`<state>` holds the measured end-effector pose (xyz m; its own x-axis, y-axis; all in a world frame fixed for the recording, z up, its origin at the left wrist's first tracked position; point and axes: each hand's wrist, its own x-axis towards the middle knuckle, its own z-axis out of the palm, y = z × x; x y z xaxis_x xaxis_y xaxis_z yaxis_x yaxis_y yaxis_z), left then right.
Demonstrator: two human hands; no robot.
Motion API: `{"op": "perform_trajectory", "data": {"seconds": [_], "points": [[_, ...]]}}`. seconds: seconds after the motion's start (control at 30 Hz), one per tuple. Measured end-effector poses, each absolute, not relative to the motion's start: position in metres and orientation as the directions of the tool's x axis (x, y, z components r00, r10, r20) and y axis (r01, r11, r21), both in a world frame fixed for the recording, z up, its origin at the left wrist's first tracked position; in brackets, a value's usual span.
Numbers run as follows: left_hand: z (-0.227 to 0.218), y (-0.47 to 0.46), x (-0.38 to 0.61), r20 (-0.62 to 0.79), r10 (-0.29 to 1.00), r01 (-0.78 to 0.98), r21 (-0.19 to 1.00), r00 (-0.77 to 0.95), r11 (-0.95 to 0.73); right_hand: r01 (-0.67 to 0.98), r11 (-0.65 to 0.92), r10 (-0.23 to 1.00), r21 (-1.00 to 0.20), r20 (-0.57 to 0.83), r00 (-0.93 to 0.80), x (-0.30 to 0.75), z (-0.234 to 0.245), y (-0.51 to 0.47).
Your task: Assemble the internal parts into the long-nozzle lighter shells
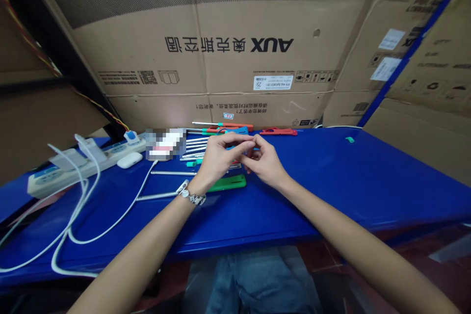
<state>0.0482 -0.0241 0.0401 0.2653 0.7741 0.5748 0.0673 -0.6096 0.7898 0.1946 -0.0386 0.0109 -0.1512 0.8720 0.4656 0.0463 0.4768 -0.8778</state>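
Over the middle of the blue table (353,181), my left hand (225,153) and my right hand (265,159) meet fingertip to fingertip. Both are closed in a pinch, and whatever lies between them is hidden or too small to name. A flat green plastic handle piece (228,183) lies just under my left hand. Beside that wrist are thin metal tubes (172,173), with several more behind the hand. Beyond the fingers lie an orange long-nosed lighter-like piece (237,126) with a metal tube and a red plastic handle piece (278,131).
A power strip (88,162) with white cables (83,206) runs along the left. Near it sit a white rounded case (129,159) and a blurred-out phone (166,144). A small teal piece (349,140) lies at right. Cardboard (221,10) walls the back.
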Motion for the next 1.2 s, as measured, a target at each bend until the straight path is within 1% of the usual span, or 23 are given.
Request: {"op": "perform_trajectory", "data": {"seconds": [0.07,0.13,0.2,0.23,0.3,0.43,0.5,0.6,0.73,0.77,0.8,0.83,0.9,0.97,1.0,1.1,1.2], "points": [[0.042,-0.026,0.043,0.577,0.740,0.094,0.763,0.345,-0.639,0.054,0.467,0.869,-0.883,0.446,-0.214,0.199,0.014,-0.041],[0.044,-0.027,0.038,0.567,0.712,0.110,0.745,0.415,-0.657,0.077,0.453,0.853,-0.888,0.406,-0.327,0.204,0.019,-0.042],[0.045,-0.029,0.036,0.538,0.704,0.115,0.751,0.464,-0.650,0.107,0.446,0.835,-0.889,0.370,-0.408,0.208,0.023,-0.043],[0.044,-0.029,0.036,0.524,0.705,0.114,0.759,0.479,-0.642,0.115,0.443,0.833,-0.889,0.360,-0.420,0.209,0.025,-0.043],[0.042,-0.029,0.039,0.530,0.709,0.110,0.760,0.466,-0.640,0.106,0.427,0.846,-0.898,0.355,-0.398,0.209,0.025,-0.040],[0.036,-0.025,0.048,0.634,0.729,0.101,0.733,0.258,-0.673,0.091,0.421,0.878,-0.902,0.380,-0.291,0.201,0.017,-0.035],[0.034,-0.024,0.051,0.657,0.723,0.095,0.723,0.214,-0.685,0.107,0.438,0.884,-0.893,0.406,-0.232,0.197,0.013,-0.034],[0.035,-0.023,0.048,0.681,0.686,0.110,0.685,0.257,-0.721,0.080,0.430,0.891,-0.899,0.408,-0.200,0.194,0.012,-0.035],[0.034,-0.027,0.031,0.634,0.713,0.182,0.695,0.299,-0.695,0.026,0.439,0.889,-0.898,0.430,-0.154,0.201,0.023,-0.035],[0.033,-0.030,0.024,0.626,0.712,0.235,0.676,0.318,-0.699,0.026,0.443,0.890,-0.896,0.436,-0.135,0.205,0.025,-0.034],[0.030,-0.032,0.016,0.601,0.704,0.307,0.636,0.378,-0.708,0.034,0.440,0.893,-0.897,0.433,-0.118,0.210,0.027,-0.034],[0.028,-0.035,0.008,0.581,0.684,0.370,0.577,0.440,-0.728,0.053,0.426,0.902,-0.903,0.419,-0.107,0.214,0.028,-0.033],[0.021,-0.040,-0.009,0.490,0.656,0.470,0.458,0.574,-0.754,0.139,0.362,0.931,-0.922,0.349,-0.109,0.224,0.026,-0.032],[0.014,-0.044,-0.023,0.388,0.670,0.550,0.383,0.633,-0.742,0.311,0.284,0.958,-0.907,0.253,-0.136,0.231,0.021,-0.033],[0.010,-0.045,-0.028,0.342,0.680,0.581,0.355,0.649,-0.733,0.417,0.263,0.964,-0.870,0.218,-0.154,0.234,0.018,-0.034],[0.004,-0.044,-0.034,0.265,0.686,0.602,0.337,0.678,-0.724,0.694,0.283,0.959,-0.662,0.180,-0.219,0.233,0.011,-0.038],[0.002,-0.041,-0.031,0.252,0.678,0.580,0.367,0.690,-0.727,0.834,0.310,0.951,-0.457,0.168,-0.261,0.228,0.008,-0.040]]}}
